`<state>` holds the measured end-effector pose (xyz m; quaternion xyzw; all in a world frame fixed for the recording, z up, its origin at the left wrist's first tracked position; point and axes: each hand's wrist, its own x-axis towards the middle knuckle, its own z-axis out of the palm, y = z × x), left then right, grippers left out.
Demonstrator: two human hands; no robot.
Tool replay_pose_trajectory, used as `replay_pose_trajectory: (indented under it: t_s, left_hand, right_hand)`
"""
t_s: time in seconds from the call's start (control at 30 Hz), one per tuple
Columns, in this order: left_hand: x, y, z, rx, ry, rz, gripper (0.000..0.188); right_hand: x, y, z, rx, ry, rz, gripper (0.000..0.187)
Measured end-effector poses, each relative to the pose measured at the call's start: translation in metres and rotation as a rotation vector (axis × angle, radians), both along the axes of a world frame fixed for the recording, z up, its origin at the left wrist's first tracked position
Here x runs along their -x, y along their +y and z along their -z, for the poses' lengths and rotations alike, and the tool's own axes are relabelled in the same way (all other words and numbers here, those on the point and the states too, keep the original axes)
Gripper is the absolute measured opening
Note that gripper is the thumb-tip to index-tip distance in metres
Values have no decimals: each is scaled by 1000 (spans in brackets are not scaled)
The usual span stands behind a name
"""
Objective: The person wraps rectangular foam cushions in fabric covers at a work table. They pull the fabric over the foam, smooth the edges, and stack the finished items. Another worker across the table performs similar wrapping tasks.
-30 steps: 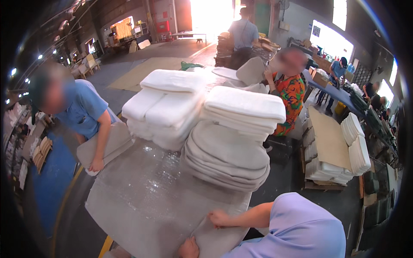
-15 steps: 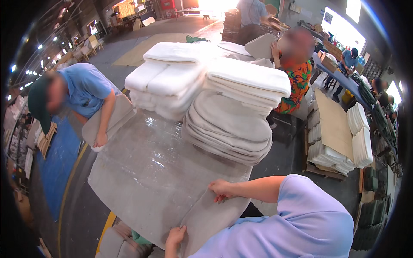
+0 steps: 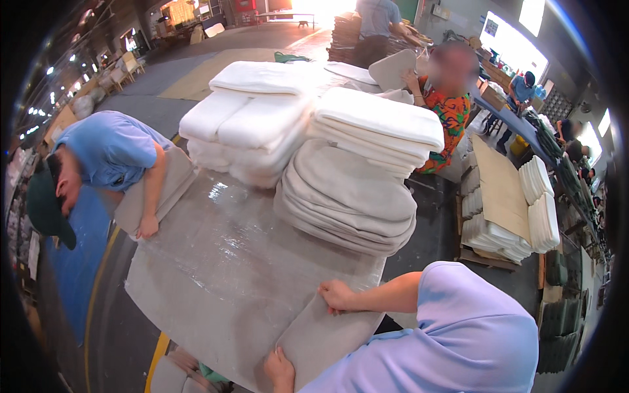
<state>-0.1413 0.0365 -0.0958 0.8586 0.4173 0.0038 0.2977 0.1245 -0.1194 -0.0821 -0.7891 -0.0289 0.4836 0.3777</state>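
Note:
A grey fabric-covered cushion pad [image 3: 331, 335] lies at the near edge of the table, in front of my body. My left hand [image 3: 280, 369] is closed on its near-left corner, thumb on top. My right hand [image 3: 336, 297] grips the far corner, fingers curled round the edge. Under the pad is the grey tabletop [image 3: 196, 288], with shiny clear film over it. Just beyond my right hand stands a stack of grey rounded cushion pads [image 3: 347, 203]. Folded white padding [image 3: 377, 121] rests on top of that stack.
Another pile of white padding [image 3: 246, 121] stands at the table's far left. A co-worker in blue [image 3: 118, 154] bends over grey pads [image 3: 160, 193] at the left edge. Across the table, a person in a patterned top [image 3: 449, 128] holds a pad. A loaded pallet [image 3: 498, 203] stands right.
My right hand has closed more fully round the pad's far corner. My left hand has shifted slightly right and down along the near corner. The co-worker at left leans lower.

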Motion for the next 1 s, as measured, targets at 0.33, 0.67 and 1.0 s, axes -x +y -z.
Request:
replay_pose_trajectory:
  t_s: [0.33,0.67,1.0]
  left_hand:
    - [-5,-5,11,-84,44,-13,45]
    - [-24,21,-1,251,231,296,55]
    - [-93,-16,7,167,250,445,67]
  right_hand:
    - [2,-1,8,-19,-47,-33,34]
    - [8,-10,4,-95,-102,-43,35]
    - [12,-15,7,-115,-196,-65,40]
